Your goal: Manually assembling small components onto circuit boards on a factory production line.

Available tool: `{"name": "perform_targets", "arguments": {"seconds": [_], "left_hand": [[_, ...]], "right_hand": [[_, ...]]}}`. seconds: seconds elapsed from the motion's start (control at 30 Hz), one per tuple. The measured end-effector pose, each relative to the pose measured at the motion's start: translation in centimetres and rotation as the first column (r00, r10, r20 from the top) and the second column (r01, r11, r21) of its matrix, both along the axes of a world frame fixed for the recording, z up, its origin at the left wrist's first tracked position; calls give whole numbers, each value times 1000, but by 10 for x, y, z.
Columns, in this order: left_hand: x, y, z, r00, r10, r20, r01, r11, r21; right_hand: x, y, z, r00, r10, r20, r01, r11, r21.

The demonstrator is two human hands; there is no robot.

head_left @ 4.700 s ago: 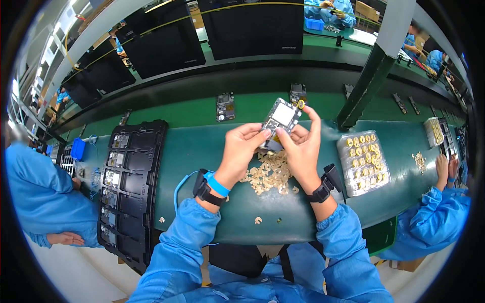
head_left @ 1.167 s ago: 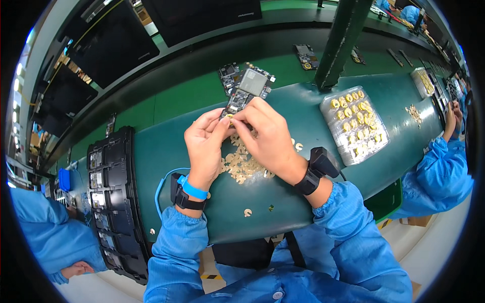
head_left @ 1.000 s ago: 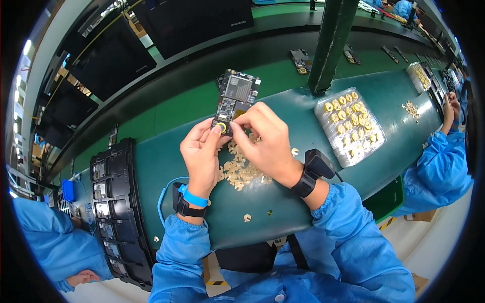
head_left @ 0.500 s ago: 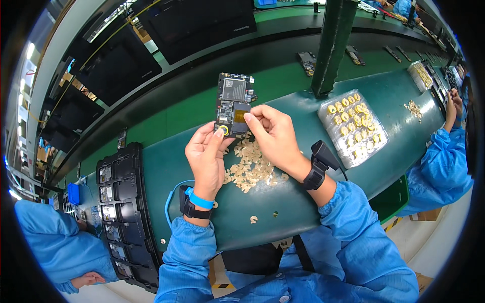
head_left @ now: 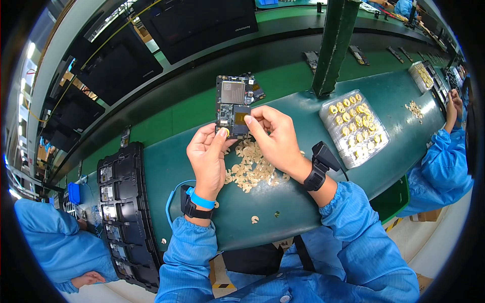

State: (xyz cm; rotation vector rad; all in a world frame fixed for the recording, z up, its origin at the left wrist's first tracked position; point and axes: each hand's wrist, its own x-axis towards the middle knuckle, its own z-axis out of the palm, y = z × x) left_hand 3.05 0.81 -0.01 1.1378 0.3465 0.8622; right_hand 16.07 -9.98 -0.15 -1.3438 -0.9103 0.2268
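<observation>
Both of my hands hold up a black circuit board (head_left: 233,93) with a metal shield plate and a copper-coloured patch. My left hand (head_left: 207,156) grips its lower left corner, the thumb pressing on a small yellow ring-shaped piece (head_left: 225,132). On the lower right edge, my right hand (head_left: 273,135) pinches the board with its thumb near the copper patch. Beneath the hands lies a heap of small cream-coloured notched discs (head_left: 249,171) on the green mat (head_left: 298,214). Behind the board's upper right side shows part of another circuit board (head_left: 256,89).
At right stands a clear blister tray (head_left: 353,129) of yellow round pieces. A black slotted tray (head_left: 129,212) with boards is at left. A green post (head_left: 335,48) rises behind the mat. Co-workers in blue sleeves (head_left: 439,169) sit on both sides; a green bin (head_left: 394,202) is below.
The board in my hands has shifted and tilted slightly, and my left thumb now covers more of the yellow piece. The boards beyond the mat have moved to the right.
</observation>
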Motion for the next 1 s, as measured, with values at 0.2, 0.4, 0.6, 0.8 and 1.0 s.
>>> {"name": "perform_targets", "arguments": {"seconds": [0.2, 0.4, 0.6, 0.8, 1.0], "left_hand": [[-1, 2, 0, 999, -33, 27, 34, 999, -40], [-3, 5, 2, 984, -152, 98, 158, 986, -61], [-5, 6, 4, 970, -190, 152, 200, 978, -53], [-4, 5, 4, 967, -188, 171, 198, 979, -40], [2, -1, -2, 1000, -20, -13, 22, 981, 194]], "right_hand": [[-3, 2, 1, 997, 5, -81, 3, 995, 101], [2, 1, 3, 962, 93, -255, -68, 992, 104], [1, 2, 2, 968, 75, -239, -53, 994, 95], [1, 2, 2, 977, 53, -208, -29, 993, 118], [0, -1, 7, 984, 15, -177, 9, 991, 131]]}}
